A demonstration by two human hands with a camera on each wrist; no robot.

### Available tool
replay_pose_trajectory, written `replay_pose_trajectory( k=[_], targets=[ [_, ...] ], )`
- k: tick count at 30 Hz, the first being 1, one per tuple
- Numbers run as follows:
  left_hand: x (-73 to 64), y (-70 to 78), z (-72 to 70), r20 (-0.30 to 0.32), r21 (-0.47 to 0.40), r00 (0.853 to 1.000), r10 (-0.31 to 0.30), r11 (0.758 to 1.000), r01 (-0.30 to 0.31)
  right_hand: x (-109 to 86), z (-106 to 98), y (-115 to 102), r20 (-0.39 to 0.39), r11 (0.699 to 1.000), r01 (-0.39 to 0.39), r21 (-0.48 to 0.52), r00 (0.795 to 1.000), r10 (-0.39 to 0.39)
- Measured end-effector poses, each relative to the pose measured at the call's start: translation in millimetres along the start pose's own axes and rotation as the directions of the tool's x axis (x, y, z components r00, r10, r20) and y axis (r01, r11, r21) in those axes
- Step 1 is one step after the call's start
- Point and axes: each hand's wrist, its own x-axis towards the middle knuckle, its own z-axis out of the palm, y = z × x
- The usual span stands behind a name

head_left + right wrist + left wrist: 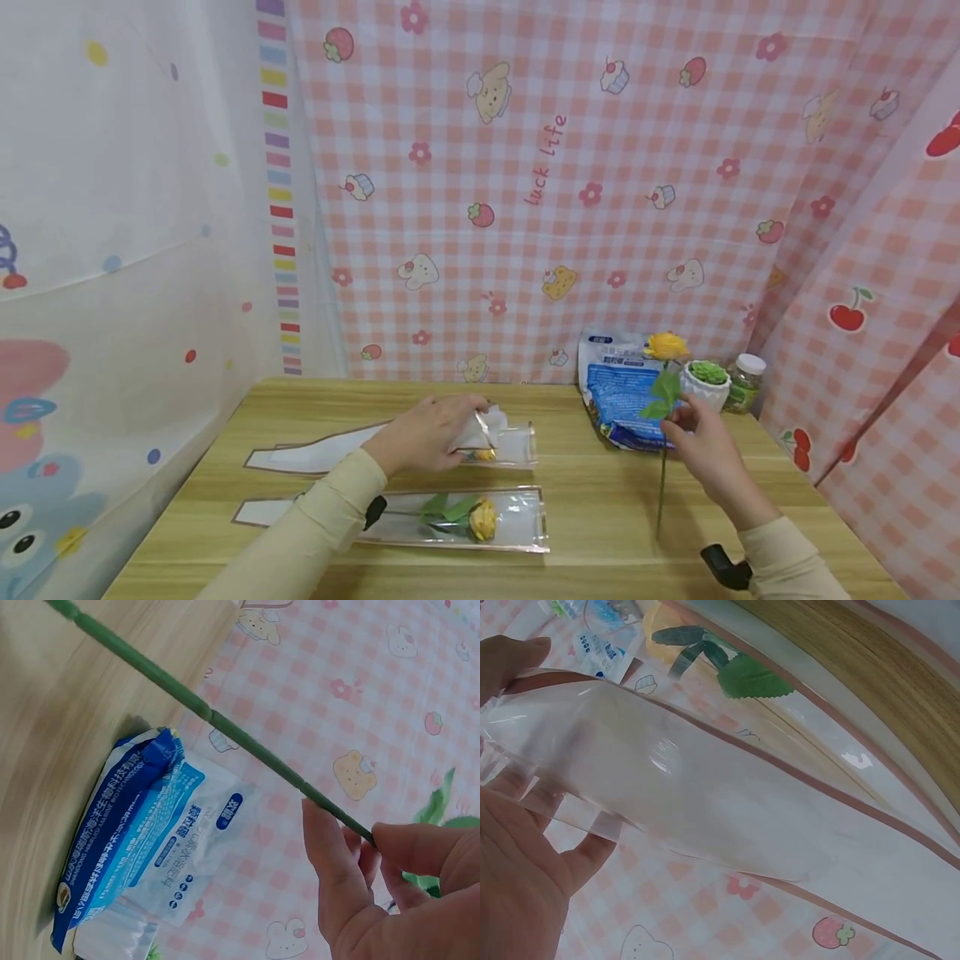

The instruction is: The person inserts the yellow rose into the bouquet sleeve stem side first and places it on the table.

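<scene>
My left hand (429, 435) grips the wide end of a white and clear flower sleeve (705, 787) with a brown-pink edge, raised off the table. Under it lies another sleeve with a yellow rose (486, 455) partly hidden by the hand; its green leaf (754, 676) shows in the left wrist view. Nearer the front lies a sleeved yellow rose (482, 520), its head toward the right. On the right, my right hand (703, 442) pinches the green stem (210, 716) of a single yellow rose (666, 346), held upright with its bloom on top.
A blue and white bag (622, 396) stands at the back right of the wooden table (592, 517). Beside it are a white pot with a green succulent (707, 383) and a white-lidded jar (746, 385). Patterned cloths (570, 150) hang behind and at both sides.
</scene>
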Motion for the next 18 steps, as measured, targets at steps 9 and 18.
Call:
replay_pose_trajectory(
  k=[9, 18],
  targets=[
    [0.1, 0.7, -0.1, 0.000, 0.015, 1.000, 0.003, 1.000, -0.003, 1.2, 6, -10, -0.086, 0.999, -0.008, 0.052, 0.996, 0.012],
    [-1.1, 1.7, -1.8, 0.022, 0.025, 1.000, -0.011, 1.000, 0.010, 2.5, 10, -17, -0.134, 0.997, 0.004, 0.079, 0.991, 0.007]
  ],
)
